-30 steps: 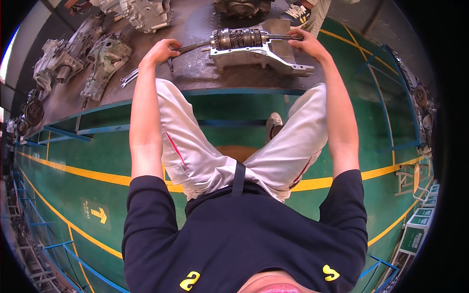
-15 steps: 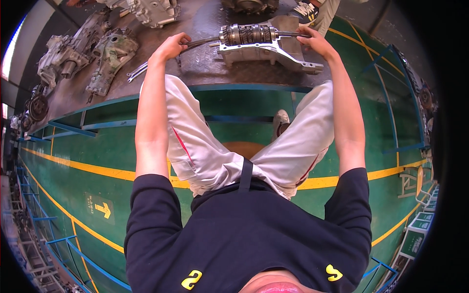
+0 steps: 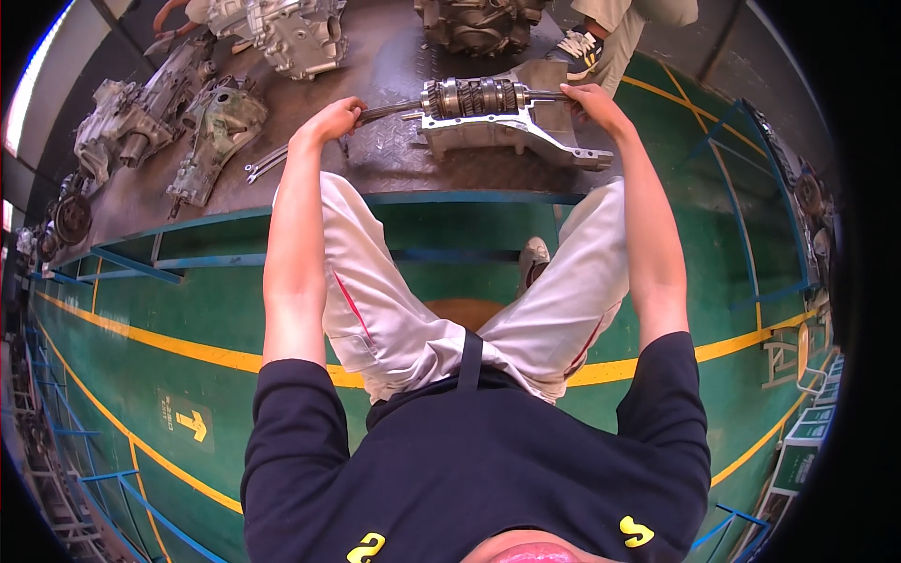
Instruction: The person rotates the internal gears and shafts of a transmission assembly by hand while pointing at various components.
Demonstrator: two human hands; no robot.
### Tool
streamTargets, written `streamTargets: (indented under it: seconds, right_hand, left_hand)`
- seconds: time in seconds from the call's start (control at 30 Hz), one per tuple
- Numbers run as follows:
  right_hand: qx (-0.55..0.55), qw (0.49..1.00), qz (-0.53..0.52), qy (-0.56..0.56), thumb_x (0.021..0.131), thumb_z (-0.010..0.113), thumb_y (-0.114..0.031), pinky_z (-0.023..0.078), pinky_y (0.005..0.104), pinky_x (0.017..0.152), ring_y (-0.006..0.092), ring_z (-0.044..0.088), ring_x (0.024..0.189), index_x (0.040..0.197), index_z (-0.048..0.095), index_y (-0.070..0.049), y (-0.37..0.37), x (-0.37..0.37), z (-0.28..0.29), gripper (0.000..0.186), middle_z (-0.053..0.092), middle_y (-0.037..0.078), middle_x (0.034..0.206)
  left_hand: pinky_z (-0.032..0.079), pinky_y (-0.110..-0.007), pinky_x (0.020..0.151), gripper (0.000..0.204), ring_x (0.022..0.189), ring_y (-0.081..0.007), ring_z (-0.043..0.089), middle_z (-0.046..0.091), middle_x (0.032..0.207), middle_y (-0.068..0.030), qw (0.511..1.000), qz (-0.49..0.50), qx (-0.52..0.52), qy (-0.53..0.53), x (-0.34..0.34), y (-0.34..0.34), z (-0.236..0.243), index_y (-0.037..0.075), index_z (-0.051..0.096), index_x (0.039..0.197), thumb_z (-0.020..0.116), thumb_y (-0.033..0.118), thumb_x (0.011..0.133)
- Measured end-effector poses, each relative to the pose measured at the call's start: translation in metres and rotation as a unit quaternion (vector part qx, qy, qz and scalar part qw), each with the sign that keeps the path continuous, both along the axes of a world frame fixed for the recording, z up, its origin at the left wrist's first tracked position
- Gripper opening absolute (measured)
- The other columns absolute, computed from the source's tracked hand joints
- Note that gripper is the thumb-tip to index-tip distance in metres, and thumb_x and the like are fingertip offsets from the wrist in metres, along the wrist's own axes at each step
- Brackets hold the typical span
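A gear shaft with several toothed gears lies lengthwise in an open, grey metal gearbox housing half on the workbench. My left hand is closed around the long left end of the shaft, well out past the housing. At the other side, my right hand grips the short right end, over the housing's flared part. My fingertips are partly hidden at both ends. Two spanners lie on the bench below and left of my left hand.
Gearbox casings stand on the bench at the left, and another large casing sits farther back. A dark gear unit is at the far middle. Another person's shoe shows at the far right. Blue framing edges the bench.
The whole scene sits lower in the picture, as the view has tilted. Both hands keep hold of the shaft ends, and the shaft looks unmoved in the housing.
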State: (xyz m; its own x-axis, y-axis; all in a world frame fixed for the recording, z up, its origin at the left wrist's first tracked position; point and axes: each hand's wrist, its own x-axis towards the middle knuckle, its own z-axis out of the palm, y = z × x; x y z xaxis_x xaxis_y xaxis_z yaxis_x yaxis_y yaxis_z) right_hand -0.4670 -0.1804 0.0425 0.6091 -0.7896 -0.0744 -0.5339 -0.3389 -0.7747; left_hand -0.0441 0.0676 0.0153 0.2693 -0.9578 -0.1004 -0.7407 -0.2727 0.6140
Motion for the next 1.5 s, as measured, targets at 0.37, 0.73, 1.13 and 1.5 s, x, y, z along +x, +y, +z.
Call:
streamTargets:
  seconds: [0.37, 0.73, 1.13, 1.5]
  right_hand:
    - [-0.038, 0.992, 0.058, -0.103, 0.083, 0.073, -0.033, 0.044, 0.0244, 0.059, 0.0080, 0.054, 0.073, 0.098, 0.066, -0.008, 0.008, -0.002, 0.003, 0.030, 0.059, -0.002, 0.081]
    - [-0.124, 0.992, 0.025, -0.008, 0.089, 0.061, -0.051, 0.041, 0.0270, 0.055, 0.0109, 0.051, 0.058, 0.071, 0.065, 0.000, 0.003, 0.009, -0.001, 0.053, 0.054, 0.002, 0.058]
    - [-0.110, 0.986, 0.084, -0.094, 0.080, 0.075, -0.023, 0.044, 0.0232, 0.063, 0.0087, 0.055, 0.076, 0.100, 0.065, -0.001, 0.010, -0.005, 0.004, 0.031, 0.063, 0.002, 0.085]
    - [-0.144, 0.986, 0.076, -0.039, 0.089, 0.063, -0.034, 0.044, 0.0289, 0.066, 0.0138, 0.055, 0.071, 0.090, 0.066, 0.001, 0.007, -0.001, 0.001, 0.036, 0.062, 0.005, 0.076]
  left_hand:
    - [0.045, -0.029, 0.074, 0.035, 0.082, -0.0140, 0.054, 0.061, 0.089, -0.0046, 0.995, -0.049, -0.069, -0.053, -0.003, 0.000, 0.001, 0.002, 0.059, 0.110, 0.065, 0.030, 0.091]
    - [0.045, -0.033, 0.080, 0.045, 0.084, -0.0197, 0.058, 0.066, 0.091, -0.0082, 0.998, -0.027, 0.058, -0.022, 0.007, -0.012, 0.003, 0.001, 0.064, 0.109, 0.055, 0.043, 0.095]
    - [0.044, -0.030, 0.087, 0.049, 0.097, -0.0175, 0.057, 0.065, 0.106, -0.0095, 0.999, -0.051, -0.004, -0.016, 0.009, -0.004, 0.001, 0.002, 0.059, 0.119, 0.071, 0.036, 0.086]
    - [0.046, -0.036, 0.086, 0.042, 0.097, -0.0232, 0.061, 0.067, 0.102, -0.0145, 0.994, -0.076, -0.006, -0.073, 0.007, -0.005, 0.002, 0.000, 0.061, 0.112, 0.060, 0.037, 0.092]
